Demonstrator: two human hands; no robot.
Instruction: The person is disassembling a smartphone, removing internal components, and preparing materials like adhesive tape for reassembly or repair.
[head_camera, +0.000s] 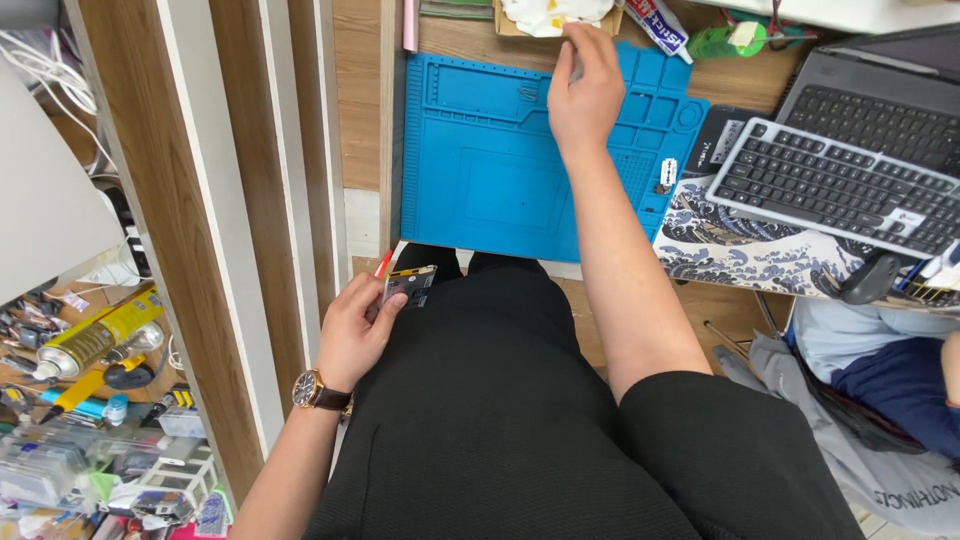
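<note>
Left hand (352, 330) pinched a small phone part (410, 285) at seven o'clock; right hand (583, 90), fingers closed on something slim, reached past the blue mat (480, 160) at twelve. Steady, light grip seemed wise.

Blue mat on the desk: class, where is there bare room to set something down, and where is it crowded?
The blue mat is bare across its large centre panel, left of the right hand. Crowded: the right side, with the keyboard and laptop, and the back edge by the tissues.
</note>
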